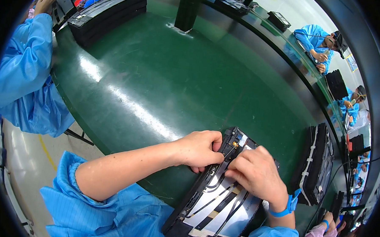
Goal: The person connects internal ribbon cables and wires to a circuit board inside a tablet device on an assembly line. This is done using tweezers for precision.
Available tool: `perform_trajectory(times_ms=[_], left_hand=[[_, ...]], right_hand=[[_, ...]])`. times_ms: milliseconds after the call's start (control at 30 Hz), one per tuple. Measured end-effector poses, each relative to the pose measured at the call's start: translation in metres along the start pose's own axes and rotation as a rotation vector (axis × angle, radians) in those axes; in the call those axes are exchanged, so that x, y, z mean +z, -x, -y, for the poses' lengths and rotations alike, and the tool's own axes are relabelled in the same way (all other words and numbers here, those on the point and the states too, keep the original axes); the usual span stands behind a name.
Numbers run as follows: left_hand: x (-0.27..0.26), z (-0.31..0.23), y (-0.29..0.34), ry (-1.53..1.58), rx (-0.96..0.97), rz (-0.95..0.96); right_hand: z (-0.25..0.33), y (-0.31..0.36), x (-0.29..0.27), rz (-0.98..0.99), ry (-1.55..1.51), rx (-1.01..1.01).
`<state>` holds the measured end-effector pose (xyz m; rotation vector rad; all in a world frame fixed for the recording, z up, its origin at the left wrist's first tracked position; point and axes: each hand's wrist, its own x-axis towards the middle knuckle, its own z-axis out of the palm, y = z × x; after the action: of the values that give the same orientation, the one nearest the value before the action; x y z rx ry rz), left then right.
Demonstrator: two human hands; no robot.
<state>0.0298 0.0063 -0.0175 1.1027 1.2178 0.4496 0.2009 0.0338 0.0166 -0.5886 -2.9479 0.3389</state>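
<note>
An opened electronic device point(220, 208) lies slanted at the table's front edge, close against my body. It has a long black frame, a silver panel inside, black cables and strips of tape. My left hand point(201, 150) is closed around the left edge of its far end, with thumb and forefinger curled over the frame. Over the right side of that same end is my right hand point(255, 170), fingers bent and pressed together just above the silver panel. Whatever its fingertips pinch is hidden. A blue band circles my right wrist.
The green table point(178, 84) stretches away from me. A stack of black device parts point(315, 166) stands at the right, another stack point(107, 15) at the far left. A dark post point(188, 12) rises at the back. A co-worker's blue sleeve point(25, 60) is at left.
</note>
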Motion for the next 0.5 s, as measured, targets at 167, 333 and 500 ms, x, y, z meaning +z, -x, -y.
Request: perform_trajectory(times_ms=[167, 333, 500], left_hand=[[0.002, -0.001, 0.0, 0.001, 0.017, -0.007], [0.002, 0.002, 0.0, 0.002, 0.024, -0.024], [0.002, 0.001, 0.0, 0.006, 0.016, -0.026]], right_hand=[[0.0, 0.009, 0.015, -0.076, -0.136, -0.059], [0.0, 0.01, 0.019, -0.089, -0.145, -0.059], [0.002, 0.009, 0.019, -0.087, -0.155, -0.074]])
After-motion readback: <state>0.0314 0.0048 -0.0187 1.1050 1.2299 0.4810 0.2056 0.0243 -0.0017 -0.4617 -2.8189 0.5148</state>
